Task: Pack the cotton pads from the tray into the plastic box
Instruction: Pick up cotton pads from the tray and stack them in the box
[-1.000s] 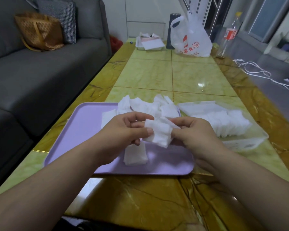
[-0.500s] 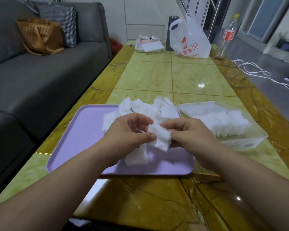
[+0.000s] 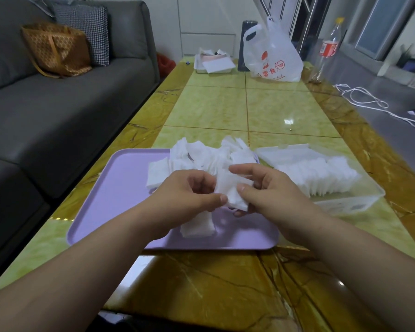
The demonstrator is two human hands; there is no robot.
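Observation:
A lilac tray [image 3: 110, 202] lies on the table in front of me. Loose white cotton pads [image 3: 201, 154] are heaped along its far edge, and a few more pads [image 3: 197, 227] lie near its middle under my hands. Above the tray, my left hand [image 3: 185, 197] and my right hand [image 3: 271, 195] both pinch a small stack of cotton pads [image 3: 230, 190] between thumbs and fingers. To the right stands the clear plastic box [image 3: 359, 202], holding a row of upright pads [image 3: 321, 176], its lid [image 3: 285, 152] hinged open at the back.
The yellow-green marble table [image 3: 225, 109] stretches ahead. At its far end stand a white plastic bag [image 3: 276, 58], a dark cylinder [image 3: 246, 44], a small tray with papers [image 3: 213, 64] and a drink bottle [image 3: 326, 51]. A grey sofa [image 3: 58, 104] runs along the left.
The stack of pads between my hands has been squared up and turned slightly. Both hands stay over the tray, a little higher in view.

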